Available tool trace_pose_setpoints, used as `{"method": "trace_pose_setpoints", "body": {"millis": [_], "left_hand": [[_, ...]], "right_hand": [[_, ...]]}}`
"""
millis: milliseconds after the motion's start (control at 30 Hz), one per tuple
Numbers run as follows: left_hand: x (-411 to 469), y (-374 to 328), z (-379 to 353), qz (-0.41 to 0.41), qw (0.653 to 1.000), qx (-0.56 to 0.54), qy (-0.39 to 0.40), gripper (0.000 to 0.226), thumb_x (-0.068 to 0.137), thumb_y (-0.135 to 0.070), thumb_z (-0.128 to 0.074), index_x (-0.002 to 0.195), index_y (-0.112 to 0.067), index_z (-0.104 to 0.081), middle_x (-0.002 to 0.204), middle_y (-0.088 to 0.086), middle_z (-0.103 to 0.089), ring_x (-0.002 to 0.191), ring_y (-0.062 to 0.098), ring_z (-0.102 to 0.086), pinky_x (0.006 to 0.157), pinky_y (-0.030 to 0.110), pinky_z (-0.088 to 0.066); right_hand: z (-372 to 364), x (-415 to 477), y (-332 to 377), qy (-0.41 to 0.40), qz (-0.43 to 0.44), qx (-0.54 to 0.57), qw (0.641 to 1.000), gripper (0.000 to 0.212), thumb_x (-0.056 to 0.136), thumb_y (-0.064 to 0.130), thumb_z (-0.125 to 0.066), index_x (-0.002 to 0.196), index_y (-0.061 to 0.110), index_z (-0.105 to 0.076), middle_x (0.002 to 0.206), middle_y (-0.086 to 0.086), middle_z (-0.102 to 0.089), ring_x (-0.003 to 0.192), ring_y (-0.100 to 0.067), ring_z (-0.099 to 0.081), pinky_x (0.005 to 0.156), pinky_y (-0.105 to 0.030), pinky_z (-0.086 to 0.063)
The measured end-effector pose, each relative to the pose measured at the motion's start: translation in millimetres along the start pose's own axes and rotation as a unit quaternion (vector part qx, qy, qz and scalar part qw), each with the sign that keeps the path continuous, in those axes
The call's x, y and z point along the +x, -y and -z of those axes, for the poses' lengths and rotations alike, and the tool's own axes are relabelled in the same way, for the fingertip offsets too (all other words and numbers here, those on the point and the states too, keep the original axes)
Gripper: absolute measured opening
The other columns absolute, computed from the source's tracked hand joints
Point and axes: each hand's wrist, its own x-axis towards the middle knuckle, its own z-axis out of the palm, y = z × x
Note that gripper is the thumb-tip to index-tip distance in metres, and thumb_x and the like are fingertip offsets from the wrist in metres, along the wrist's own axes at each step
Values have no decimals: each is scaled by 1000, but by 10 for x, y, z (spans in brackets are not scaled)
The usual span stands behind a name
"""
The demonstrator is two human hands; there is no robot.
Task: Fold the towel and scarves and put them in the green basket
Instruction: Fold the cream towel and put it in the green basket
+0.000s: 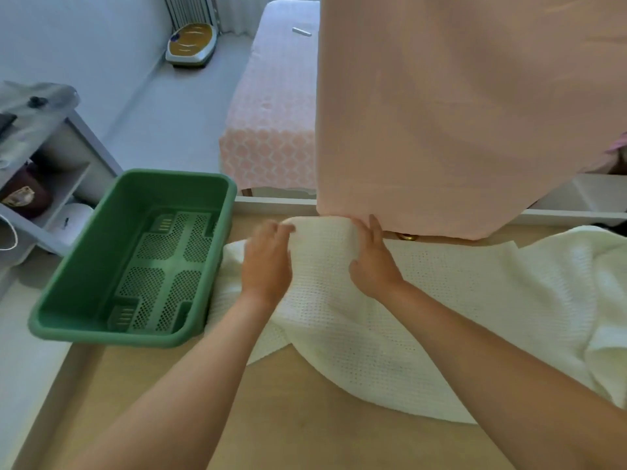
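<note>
I count: one white towel [390,310] spread on the table [305,418]; one green basket [135,259], empty, touching its left edge; one pink cloth [458,113] hanging; left hand [268,262] and right hand [375,262] gripping the towel's far fold.

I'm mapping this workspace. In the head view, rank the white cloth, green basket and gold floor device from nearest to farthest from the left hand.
1. White cloth: under the left hand, touching it.
2. Green basket: just to its left on the table.
3. Gold floor device: far back on the floor.
</note>
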Motion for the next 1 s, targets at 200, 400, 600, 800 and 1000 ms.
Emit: {"method": "trace_pose_setpoints", "body": {"millis": [200,400,600,800,1000], "left_hand": [[-930,305,-358,-8,955,-3,295,25,81,-39,-65,96,-29,-47,101,-12,-44,100,15,-49,76,29,-46],[-1208,529,-349,1,961,8,278,59,66,-52,-75,109,-33,-40,119,-9,-29,108,14,-30,90,31,-39],[-1353,575,-275,100,973,-39,204,54,66,18,-50,98,-25,-44,106,-5,-33,98,16,-37,70,22,-44],[-1425,652,-88,75,989,7,126,47,69,14,-58,97,-24,-56,111,-3,-47,85,20,-51,61,30,-45],[-1540,662,306,172,874,219,399,29,87,-17,-41,97,-22,-68,105,-4,-64,94,17,-58,77,28,-45]], "right_hand": [[-456,-599,-184,90,136,-61,985,16,86,34,-64,97,25,-57,95,10,-52,81,-12,-54,74,-31,-47],[-779,-891,-349,211,164,-193,944,72,57,69,-63,117,33,-50,112,9,-43,96,-10,-43,87,-26,-40],[-630,-872,-331,187,59,-99,976,17,84,19,-55,100,25,-57,96,5,-56,86,-15,-55,67,-26,-41],[-503,-964,-372,214,38,-87,972,24,85,24,-48,83,7,-64,81,3,-54,77,-26,-57,62,-26,-36],[-603,-1100,-258,211,72,-79,972,33,93,44,-53,121,33,-65,152,1,-35,141,-17,-26,116,-42,-20]]}}
